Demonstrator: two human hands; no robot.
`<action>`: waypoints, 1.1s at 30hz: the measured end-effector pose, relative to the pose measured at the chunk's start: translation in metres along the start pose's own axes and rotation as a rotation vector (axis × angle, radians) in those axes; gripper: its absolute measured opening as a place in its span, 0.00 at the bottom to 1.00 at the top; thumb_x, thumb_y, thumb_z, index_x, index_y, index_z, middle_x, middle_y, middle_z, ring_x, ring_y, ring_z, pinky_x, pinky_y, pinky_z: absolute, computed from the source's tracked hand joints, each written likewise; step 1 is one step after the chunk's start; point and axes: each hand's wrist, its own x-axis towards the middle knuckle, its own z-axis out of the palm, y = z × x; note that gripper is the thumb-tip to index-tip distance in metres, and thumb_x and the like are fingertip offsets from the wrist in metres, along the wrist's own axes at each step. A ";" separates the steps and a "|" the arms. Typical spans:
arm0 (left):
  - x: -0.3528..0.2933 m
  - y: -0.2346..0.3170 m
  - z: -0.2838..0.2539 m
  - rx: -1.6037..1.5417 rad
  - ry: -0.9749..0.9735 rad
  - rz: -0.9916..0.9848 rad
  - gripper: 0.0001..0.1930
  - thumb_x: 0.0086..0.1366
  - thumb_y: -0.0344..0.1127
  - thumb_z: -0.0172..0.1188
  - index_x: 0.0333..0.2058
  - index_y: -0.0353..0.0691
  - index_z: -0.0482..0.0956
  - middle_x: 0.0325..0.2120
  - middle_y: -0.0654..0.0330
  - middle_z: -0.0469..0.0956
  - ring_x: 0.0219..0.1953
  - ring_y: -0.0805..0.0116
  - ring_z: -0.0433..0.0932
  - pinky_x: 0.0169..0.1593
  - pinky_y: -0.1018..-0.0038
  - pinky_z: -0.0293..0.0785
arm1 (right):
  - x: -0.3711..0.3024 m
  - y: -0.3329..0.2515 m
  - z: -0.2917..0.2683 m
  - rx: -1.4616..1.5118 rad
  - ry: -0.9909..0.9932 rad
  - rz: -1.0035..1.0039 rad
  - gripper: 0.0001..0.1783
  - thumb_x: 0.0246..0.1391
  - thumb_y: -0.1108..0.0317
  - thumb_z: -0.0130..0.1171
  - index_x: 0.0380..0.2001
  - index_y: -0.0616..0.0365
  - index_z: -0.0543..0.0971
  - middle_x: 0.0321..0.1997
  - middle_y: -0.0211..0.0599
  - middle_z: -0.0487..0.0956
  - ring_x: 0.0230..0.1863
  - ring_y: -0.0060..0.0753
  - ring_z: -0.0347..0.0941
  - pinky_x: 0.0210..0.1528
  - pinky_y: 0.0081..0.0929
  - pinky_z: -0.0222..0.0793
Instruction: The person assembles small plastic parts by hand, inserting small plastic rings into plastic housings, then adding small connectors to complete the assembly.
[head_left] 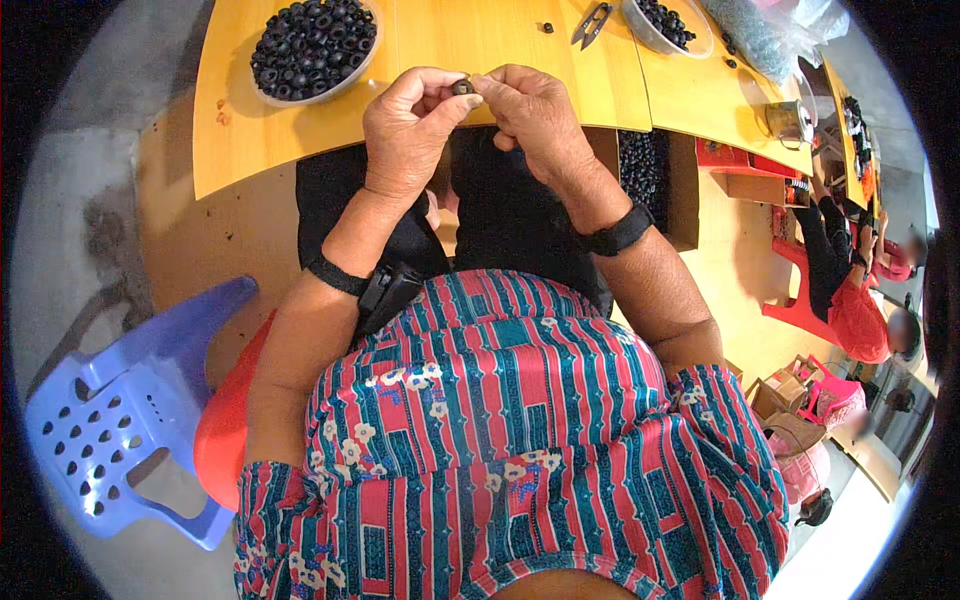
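Stretching across the top, a yellow table (612, 92) is bearing a broad bowl (325, 96) of black pieces (312, 48) at left and a second bowl (660, 42) at right. The left hand (405, 125) and right hand (540, 115) are meeting near its front edge; snips (592, 27) are lying beyond. Left thumb and forefinger are pinching a small black part (462, 87) — right ones are pressing together beside it, contents impossible to tell.

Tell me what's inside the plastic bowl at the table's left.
Small, round black parts, many with visible holes, are heaped in the plastic bowl. The upper ones cover the lower layers and bottom.
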 end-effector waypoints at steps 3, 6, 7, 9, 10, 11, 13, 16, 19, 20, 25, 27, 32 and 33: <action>0.001 0.000 -0.002 -0.001 -0.032 -0.022 0.06 0.53 0.23 0.62 0.32 0.33 0.77 0.26 0.66 0.77 0.28 0.83 0.72 0.34 0.85 0.71 | -0.001 0.002 -0.003 0.085 -0.063 0.031 0.12 0.53 0.62 0.56 0.26 0.61 0.74 0.15 0.22 0.66 0.13 0.13 0.57 0.13 0.12 0.57; -0.001 0.000 -0.002 -0.016 -0.048 -0.037 0.08 0.53 0.24 0.63 0.33 0.33 0.77 0.26 0.67 0.77 0.28 0.83 0.72 0.33 0.85 0.71 | -0.002 0.006 -0.007 0.193 -0.112 0.049 0.12 0.54 0.62 0.56 0.26 0.61 0.74 0.15 0.22 0.66 0.14 0.13 0.57 0.15 0.13 0.58; -0.002 0.001 -0.002 -0.024 -0.042 -0.050 0.08 0.54 0.25 0.63 0.34 0.33 0.77 0.26 0.66 0.77 0.28 0.83 0.72 0.33 0.85 0.72 | -0.003 0.006 -0.008 0.233 -0.160 0.045 0.12 0.54 0.62 0.56 0.27 0.60 0.74 0.16 0.23 0.67 0.15 0.12 0.57 0.16 0.13 0.58; -0.003 0.006 -0.001 -0.032 -0.035 -0.062 0.08 0.54 0.25 0.63 0.34 0.33 0.77 0.26 0.66 0.77 0.28 0.83 0.72 0.33 0.85 0.72 | -0.006 0.004 -0.009 0.273 -0.209 0.041 0.11 0.54 0.62 0.55 0.28 0.60 0.74 0.17 0.23 0.68 0.16 0.12 0.58 0.17 0.13 0.59; -0.004 0.010 -0.001 -0.051 -0.032 -0.095 0.08 0.54 0.26 0.63 0.34 0.33 0.77 0.26 0.65 0.77 0.28 0.82 0.72 0.33 0.84 0.72 | -0.009 0.000 -0.009 0.234 -0.224 0.010 0.11 0.54 0.62 0.55 0.28 0.60 0.74 0.19 0.23 0.69 0.16 0.12 0.58 0.18 0.12 0.59; -0.004 0.013 -0.001 -0.069 -0.029 -0.128 0.08 0.55 0.27 0.62 0.34 0.33 0.77 0.26 0.65 0.77 0.28 0.82 0.72 0.33 0.84 0.73 | -0.011 -0.002 -0.009 0.195 -0.239 -0.021 0.11 0.55 0.62 0.55 0.29 0.60 0.75 0.20 0.23 0.70 0.17 0.12 0.59 0.18 0.12 0.59; -0.008 0.009 -0.003 -0.096 -0.050 -0.142 0.09 0.56 0.28 0.61 0.36 0.34 0.77 0.28 0.65 0.76 0.28 0.81 0.72 0.33 0.84 0.72 | -0.014 -0.002 -0.010 0.164 -0.228 -0.043 0.10 0.55 0.62 0.55 0.30 0.59 0.75 0.22 0.23 0.72 0.17 0.12 0.59 0.18 0.11 0.59; -0.011 0.012 -0.003 -0.156 -0.073 -0.165 0.10 0.56 0.28 0.61 0.37 0.34 0.77 0.28 0.65 0.76 0.28 0.80 0.73 0.33 0.84 0.72 | -0.018 -0.001 -0.010 0.135 -0.212 -0.083 0.10 0.54 0.63 0.55 0.30 0.59 0.75 0.24 0.24 0.73 0.19 0.11 0.61 0.19 0.11 0.59; -0.017 0.019 -0.002 -0.224 -0.087 -0.195 0.10 0.55 0.27 0.62 0.37 0.33 0.77 0.28 0.64 0.77 0.28 0.79 0.74 0.32 0.83 0.74 | -0.021 0.000 -0.010 0.125 -0.194 -0.121 0.08 0.54 0.64 0.56 0.30 0.59 0.76 0.24 0.23 0.74 0.19 0.10 0.62 0.19 0.10 0.58; -0.018 0.021 -0.002 -0.258 -0.100 -0.216 0.10 0.55 0.27 0.62 0.38 0.33 0.77 0.28 0.64 0.77 0.28 0.79 0.74 0.32 0.83 0.73 | -0.023 0.000 -0.010 0.111 -0.178 -0.139 0.08 0.54 0.65 0.56 0.30 0.58 0.76 0.25 0.23 0.74 0.19 0.10 0.62 0.19 0.09 0.58; -0.025 0.031 -0.009 -0.188 -0.151 -0.229 0.12 0.57 0.29 0.61 0.41 0.33 0.76 0.30 0.65 0.76 0.28 0.81 0.70 0.32 0.85 0.68 | -0.036 -0.007 -0.007 0.131 -0.175 -0.134 0.05 0.52 0.68 0.57 0.30 0.57 0.76 0.23 0.22 0.74 0.17 0.09 0.61 0.18 0.09 0.57; -0.027 0.036 -0.010 -0.164 -0.170 -0.196 0.13 0.57 0.28 0.61 0.41 0.33 0.76 0.30 0.65 0.76 0.27 0.81 0.70 0.32 0.85 0.68 | -0.041 -0.009 -0.006 0.146 -0.149 -0.146 0.04 0.52 0.69 0.58 0.30 0.57 0.76 0.22 0.22 0.73 0.17 0.09 0.61 0.17 0.09 0.57; -0.035 0.046 -0.010 -0.180 -0.195 -0.266 0.13 0.58 0.29 0.59 0.42 0.33 0.75 0.29 0.65 0.75 0.28 0.80 0.71 0.33 0.84 0.70 | -0.054 -0.016 -0.003 -0.060 -0.080 -0.316 0.09 0.48 0.73 0.60 0.36 0.55 0.79 0.14 0.18 0.67 0.16 0.09 0.61 0.18 0.10 0.57; -0.037 0.046 -0.011 -0.181 -0.193 -0.261 0.13 0.58 0.29 0.59 0.42 0.33 0.75 0.29 0.65 0.75 0.28 0.80 0.71 0.33 0.84 0.70 | -0.055 -0.016 -0.003 -0.062 -0.083 -0.320 0.09 0.48 0.73 0.60 0.36 0.55 0.79 0.14 0.18 0.67 0.16 0.09 0.61 0.18 0.10 0.57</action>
